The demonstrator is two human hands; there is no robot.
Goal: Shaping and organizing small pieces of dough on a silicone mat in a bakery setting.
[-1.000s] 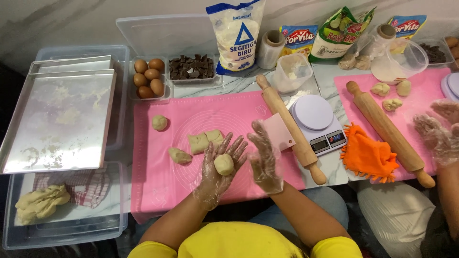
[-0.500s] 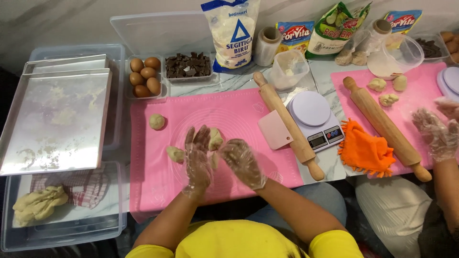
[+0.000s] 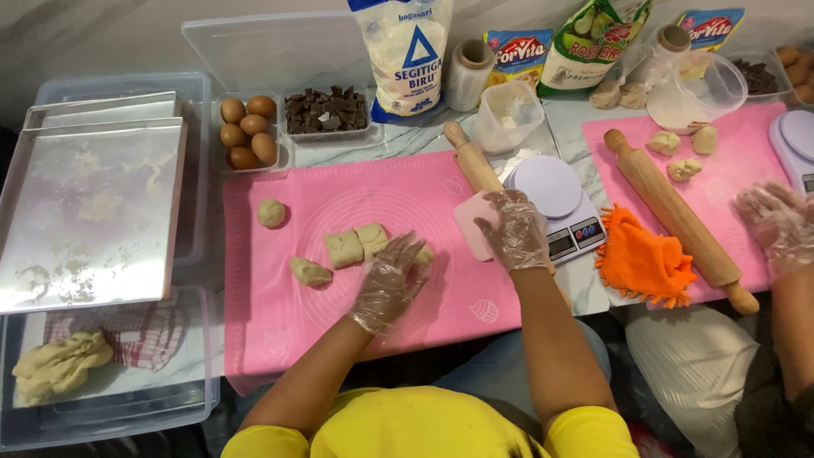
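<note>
A pink mat (image 3: 280, 314) is covering the counter. The left hand (image 3: 388, 284) is pressing dough (image 3: 422, 254), fingers spread; the right hand (image 3: 513, 231) is gripping a scraper (image 3: 471, 222).

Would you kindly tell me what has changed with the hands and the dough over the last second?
The left hand, which held a dough ball in front of the body, has come down onto the pink mat and covers the dough beside the cut dough pieces. The right hand left the ball and moved right to the pale scraper. The round dough ball, rolling pin and scale stayed put.
</note>
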